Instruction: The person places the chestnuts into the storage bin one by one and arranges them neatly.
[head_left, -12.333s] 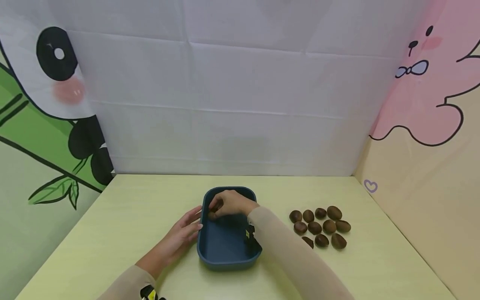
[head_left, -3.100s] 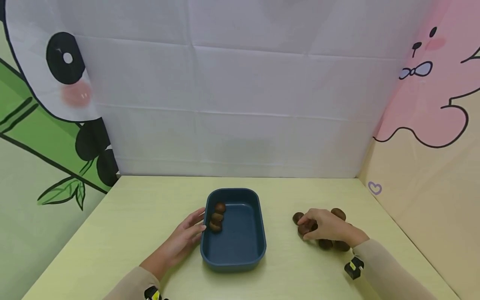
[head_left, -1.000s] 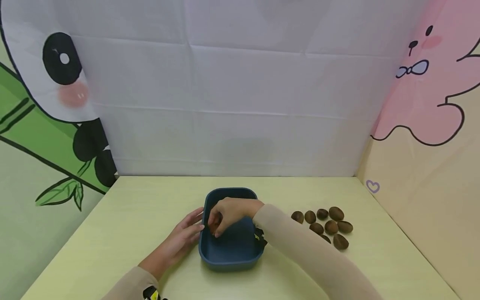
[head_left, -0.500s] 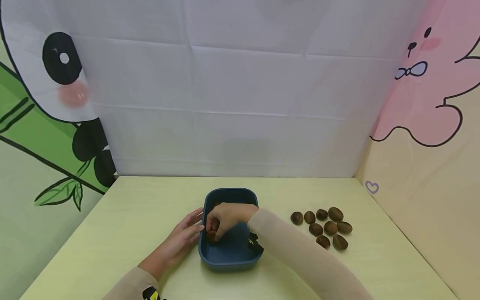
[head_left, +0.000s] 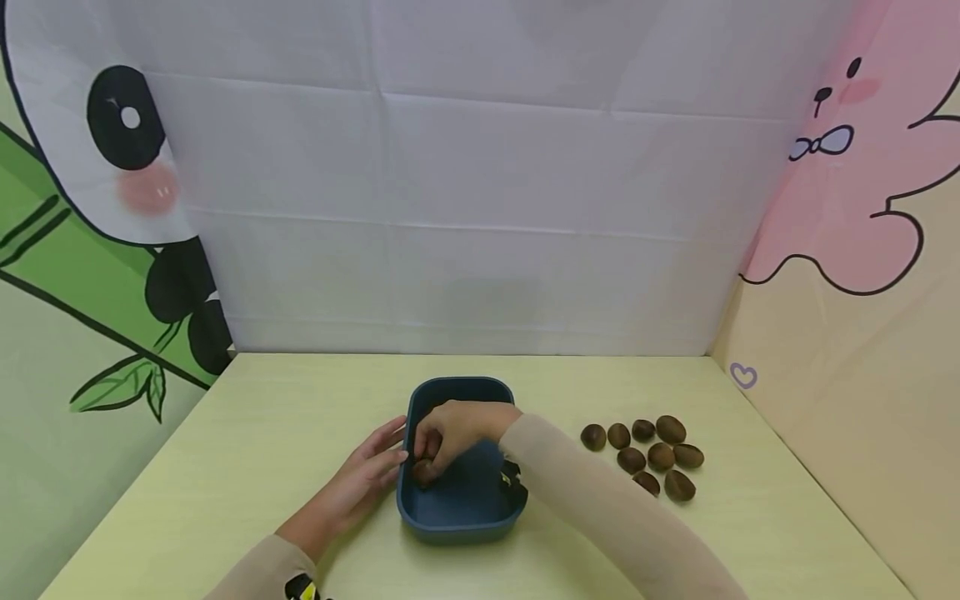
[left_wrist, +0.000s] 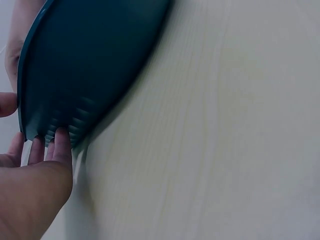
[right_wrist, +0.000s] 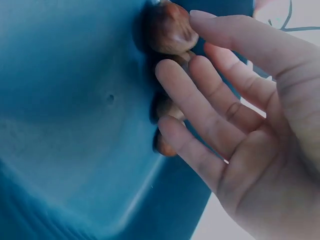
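Note:
A dark blue rectangular tray (head_left: 457, 531) stands on the table. My left hand (head_left: 363, 471) rests against its left side, fingers fairly straight on the outer wall and thumb at the rim (left_wrist: 21, 75). My right hand (head_left: 461, 429) reaches down inside the tray, by the left wall. Seen from the right wrist, the thumb tip touches the nearest chestnut (right_wrist: 172, 30), while the other fingers (right_wrist: 200, 107) are spread loosely beside the row. Several brown chestnuts line that wall, including an end one (right_wrist: 166, 145); in the head view the hand covers most of them.
Several more chestnuts (head_left: 661, 457) lie in loose rows on the pale yellow table (head_left: 322, 387), to the right of the tray. My right sleeve (head_left: 592, 492) crosses between tray and chestnuts. A white backdrop (head_left: 480, 250) and printed side panels surround the table.
Over the longer span, the right hand went to the table chestnuts and came back to the tray with one. It set that chestnut nearer me along the left wall. The left hand stays put.

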